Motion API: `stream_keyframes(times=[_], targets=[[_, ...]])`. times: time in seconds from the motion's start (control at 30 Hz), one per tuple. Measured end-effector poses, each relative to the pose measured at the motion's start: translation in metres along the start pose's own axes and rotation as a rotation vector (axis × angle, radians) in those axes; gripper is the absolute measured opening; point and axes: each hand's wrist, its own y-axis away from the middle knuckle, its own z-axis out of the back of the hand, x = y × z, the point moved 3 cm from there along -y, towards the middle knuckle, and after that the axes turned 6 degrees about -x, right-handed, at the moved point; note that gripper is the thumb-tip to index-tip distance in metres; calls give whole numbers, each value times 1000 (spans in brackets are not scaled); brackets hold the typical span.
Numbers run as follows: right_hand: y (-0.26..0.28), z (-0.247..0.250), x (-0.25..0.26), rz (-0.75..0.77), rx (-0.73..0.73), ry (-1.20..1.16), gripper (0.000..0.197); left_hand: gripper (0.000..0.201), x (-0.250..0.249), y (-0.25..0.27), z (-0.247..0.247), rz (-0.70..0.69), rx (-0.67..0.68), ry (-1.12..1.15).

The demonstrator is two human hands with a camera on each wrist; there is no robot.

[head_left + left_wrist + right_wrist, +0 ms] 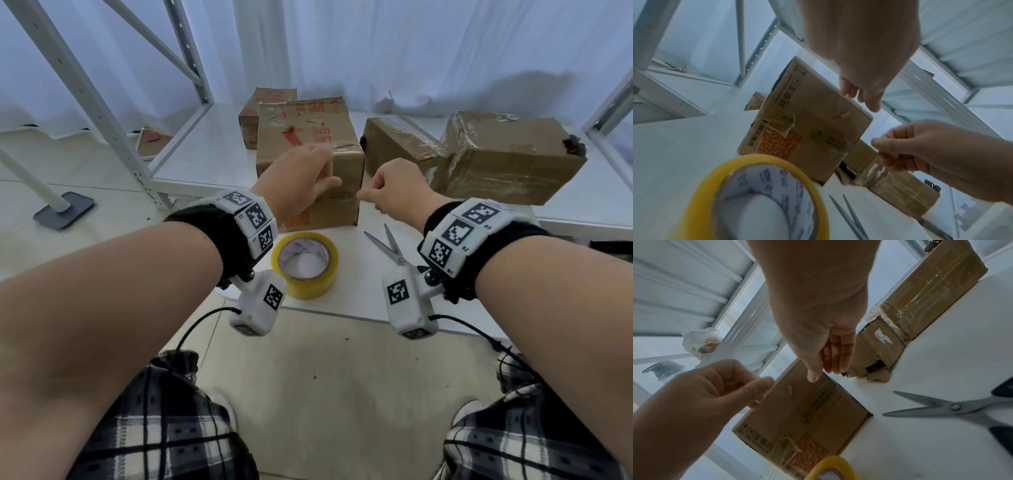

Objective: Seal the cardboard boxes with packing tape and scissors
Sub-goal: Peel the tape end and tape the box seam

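Note:
A worn cardboard box [308, 137] stands on the white table [212, 164] in front of me. My left hand [334, 178] is at its near right top corner, fingers curled and thumb against the forefinger. My right hand [363, 196] hovers just right of that corner, thumb and forefinger pinched. A barely visible strip of clear tape seems to run between the two pinches [877, 144] [762, 389]. The yellow tape roll [308, 291] lies flat near the table's front edge. Open scissors [397, 255] lie to its right.
Two more taped boxes [400, 140] [507, 154] sit to the right, and a smaller one [270, 102] behind the middle box. A white metal rack post [102, 113] rises at the left. White curtains hang behind. The table's front edge [342, 313] is near my knees.

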Motion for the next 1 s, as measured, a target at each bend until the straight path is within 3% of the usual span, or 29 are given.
stream_keyframes(times=[0.13,0.23,0.3,0.4,0.47,0.57,0.63,0.73,0.87,1.0], targets=[[22,-6,-1,30,44,75,30,47,-6,24,-27,144,358,-144],[42,-17,-14,-62,83,-8,32,61,-7,55,-55,175,569,-147],[55,-25,-25,-149,80,-109,32,58,-10,72,-65,116,629,-186],[77,-42,-32,-210,151,-291,21,38,-14,88,-69,77,693,-311],[83,-46,-31,-169,200,-253,32,22,-17,87,-62,80,653,-230],[81,-40,-23,-46,325,-159,80,28,-20,75,-35,197,530,58],[78,-25,-11,1,368,-236,96,36,-26,64,-14,274,478,260],[70,-1,4,77,317,-215,97,34,-38,52,8,315,435,446],[60,25,23,205,210,-118,91,25,-44,40,29,350,388,483],[60,36,39,317,114,-117,68,30,-39,37,34,436,302,531]])
